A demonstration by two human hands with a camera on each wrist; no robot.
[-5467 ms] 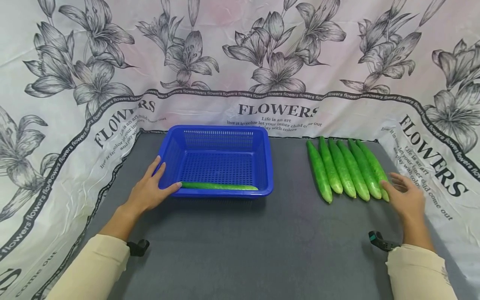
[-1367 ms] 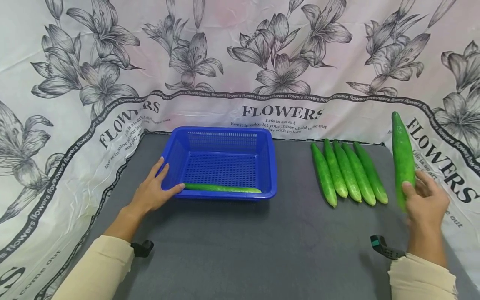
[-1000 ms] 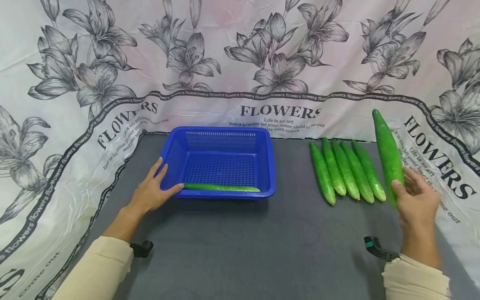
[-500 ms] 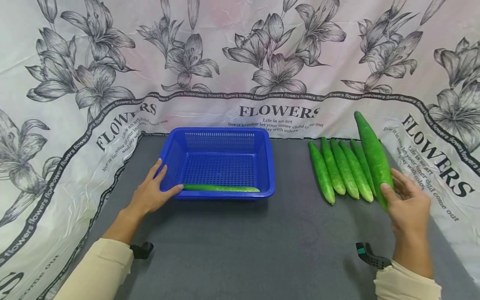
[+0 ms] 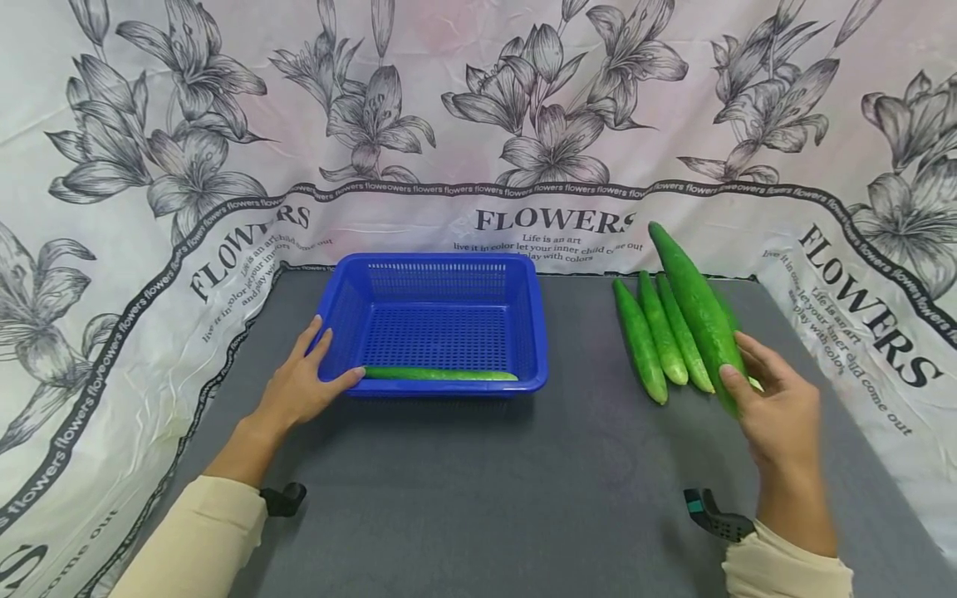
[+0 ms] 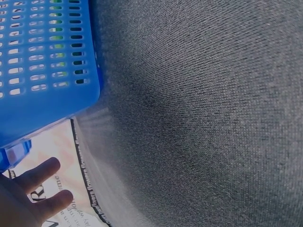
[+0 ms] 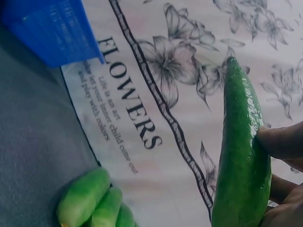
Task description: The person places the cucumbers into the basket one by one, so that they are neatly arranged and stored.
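My right hand (image 5: 781, 407) grips a green cucumber (image 5: 695, 291) near its lower end, thumb on the near side. The cucumber leans up and left over the row of other cucumbers (image 5: 639, 340), hiding part of it. In the right wrist view, the held cucumber (image 7: 241, 156) rises between thumb and fingers. My left hand (image 5: 295, 390) rests at the front left corner of a blue plastic basket (image 5: 441, 388), thumb at the front rim, fingers spread along the side. Two fingers of that hand (image 6: 28, 198) stretch out straight in the left wrist view. One cucumber (image 5: 441, 374) lies inside along the front wall.
Dark grey cloth (image 5: 478, 498) covers the table. A white curtain (image 5: 419, 216) with printed flowers and lettering hangs behind and at both sides. The basket stands left of the cucumber row, with a gap of table between them.
My right hand took the rightmost cucumber, lifted it off the table and carried it left over the others. The left hand and the basket have stayed in place.
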